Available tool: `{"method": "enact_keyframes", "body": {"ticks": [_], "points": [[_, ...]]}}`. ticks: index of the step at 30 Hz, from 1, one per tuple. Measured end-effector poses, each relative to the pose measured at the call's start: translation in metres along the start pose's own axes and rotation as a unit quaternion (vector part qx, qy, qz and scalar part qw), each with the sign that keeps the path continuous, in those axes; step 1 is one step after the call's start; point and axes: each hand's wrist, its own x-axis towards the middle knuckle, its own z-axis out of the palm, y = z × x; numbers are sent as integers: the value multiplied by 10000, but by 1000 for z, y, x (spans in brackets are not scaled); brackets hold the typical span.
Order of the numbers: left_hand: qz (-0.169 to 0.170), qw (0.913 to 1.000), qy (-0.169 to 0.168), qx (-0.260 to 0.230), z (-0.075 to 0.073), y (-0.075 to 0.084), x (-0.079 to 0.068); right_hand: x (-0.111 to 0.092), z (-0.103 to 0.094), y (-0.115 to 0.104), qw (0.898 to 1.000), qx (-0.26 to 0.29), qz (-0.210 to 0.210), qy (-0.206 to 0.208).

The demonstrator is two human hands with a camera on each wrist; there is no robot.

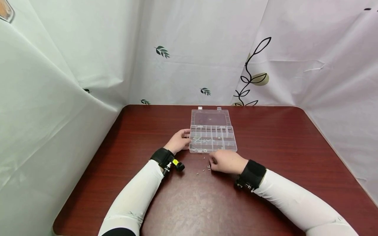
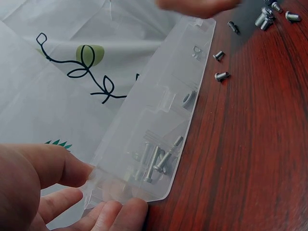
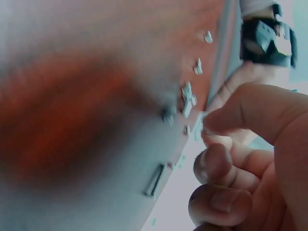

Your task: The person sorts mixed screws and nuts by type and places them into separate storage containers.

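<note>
A clear plastic compartment box point(image 1: 213, 151) lies on the table with its lid swung back. My left hand point(image 1: 179, 141) grips its left side; in the left wrist view the thumb point(image 2: 57, 166) and fingers bend round a corner. Long bolts point(image 2: 153, 163) and a washer point(image 2: 188, 98) show through the wall. My right hand point(image 1: 227, 161), fingers curled, hovers by the box's front edge beside several short screws point(image 1: 203, 170). Thumb and index fingertips point(image 3: 214, 161) come close together in the right wrist view; whether a screw sits between them is unclear.
The reddish-brown wooden table point(image 1: 280, 147) carries everything. Behind it and along both sides hangs a white cloth point(image 1: 189, 39) with leaf prints. A longer bolt point(image 3: 155, 180) appears on the table in the right wrist view, partly blurred.
</note>
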Motion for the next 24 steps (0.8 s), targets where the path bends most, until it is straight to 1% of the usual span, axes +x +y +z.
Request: {"method": "enact_keyframes", "body": {"ticks": [5, 9, 11, 14, 18, 21, 24], "points": [[-31, 10000, -13, 7, -2, -1, 1, 10, -15, 13, 9982, 372, 347, 326], [-48, 10000, -37, 42, -3, 0, -1, 19, -29, 27, 9930, 634, 744, 660], [-48, 9999, -78, 73, -3, 3, -3, 24, -34, 34, 9898, 654, 955, 829], [-53, 9998, -172, 110, -3, 12, -10, 31, -39, 45, 9841, 668, 1323, 980], [-74, 9996, -274, 89, -3, 27, -23, 38, -40, 55, 9796, 544, 1714, 893], [-96, 9994, -321, 67, -4, 34, -28, 42, -38, 60, 9797, 436, 1814, 727], [-109, 9993, -344, 73, -4, 35, -28, 44, -35, 63, 9801, 421, 1829, 644]]}}
